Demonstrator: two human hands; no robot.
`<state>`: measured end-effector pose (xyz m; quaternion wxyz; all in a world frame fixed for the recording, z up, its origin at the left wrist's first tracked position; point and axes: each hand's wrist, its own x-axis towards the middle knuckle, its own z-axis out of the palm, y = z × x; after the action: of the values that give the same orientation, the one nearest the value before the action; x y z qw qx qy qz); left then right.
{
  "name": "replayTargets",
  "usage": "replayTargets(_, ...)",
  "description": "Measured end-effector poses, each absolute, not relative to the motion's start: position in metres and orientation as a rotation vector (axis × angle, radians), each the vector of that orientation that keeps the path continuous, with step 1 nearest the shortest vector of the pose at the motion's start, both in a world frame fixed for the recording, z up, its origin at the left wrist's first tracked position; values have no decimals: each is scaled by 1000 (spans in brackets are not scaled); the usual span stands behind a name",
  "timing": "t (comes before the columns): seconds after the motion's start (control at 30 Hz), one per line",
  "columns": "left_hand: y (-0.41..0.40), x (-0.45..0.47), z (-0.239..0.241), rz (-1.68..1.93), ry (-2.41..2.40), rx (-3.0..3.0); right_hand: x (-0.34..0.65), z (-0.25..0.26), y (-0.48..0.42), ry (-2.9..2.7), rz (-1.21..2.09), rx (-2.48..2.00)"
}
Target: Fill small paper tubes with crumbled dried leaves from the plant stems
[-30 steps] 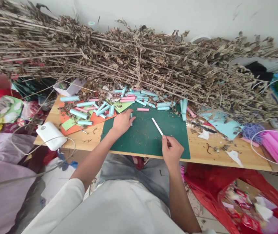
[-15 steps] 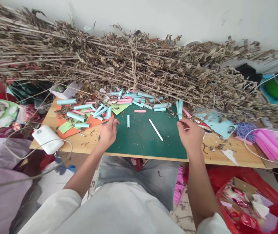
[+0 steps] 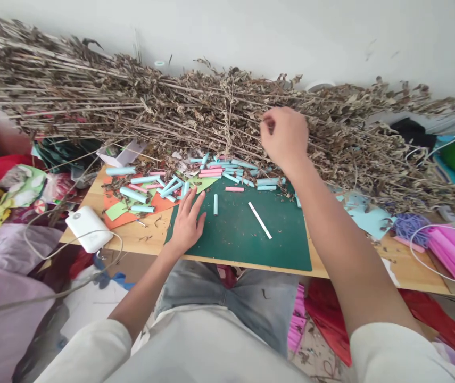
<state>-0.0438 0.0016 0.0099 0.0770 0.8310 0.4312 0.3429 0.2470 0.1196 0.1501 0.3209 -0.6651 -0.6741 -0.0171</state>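
The right hand (image 3: 285, 137) hides whatever its fingers (image 3: 269, 124) touch.

Near half of mat (image 3: 243, 244) is bare, open from 6 o'clock. White stick (image 3: 259, 219) lies slantwise at centre, blue roll (image 3: 215, 204) at 11, apart from it. Left hand (image 3: 187, 223) lies flat over the 9 o'clock edge and blocks that side. Roll heap (image 3: 211, 173) crowds the 12 o'clock edge. Stalk bundle (image 3: 151, 106) walls the whole back, with right hand (image 3: 285, 135) up against it at 1. The right forearm crosses the 3 o'clock edge. A bare strip of table (image 3: 147, 236) runs at 8, between mat and white box (image 3: 89, 229).
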Motion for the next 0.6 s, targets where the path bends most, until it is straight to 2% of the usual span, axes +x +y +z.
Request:
replayTargets(0.33,-16,-36,0,985,1076,2483,177,110,200,-1573,190,-1872)
replayTargets(0.47,-14,-35,-1,986,1074,2466,180,126,202,-1553,179,-1839)
replayTargets(0.6,-13,-35,-3,988,1064,2460,197,162,193,-1614,134,-1768)
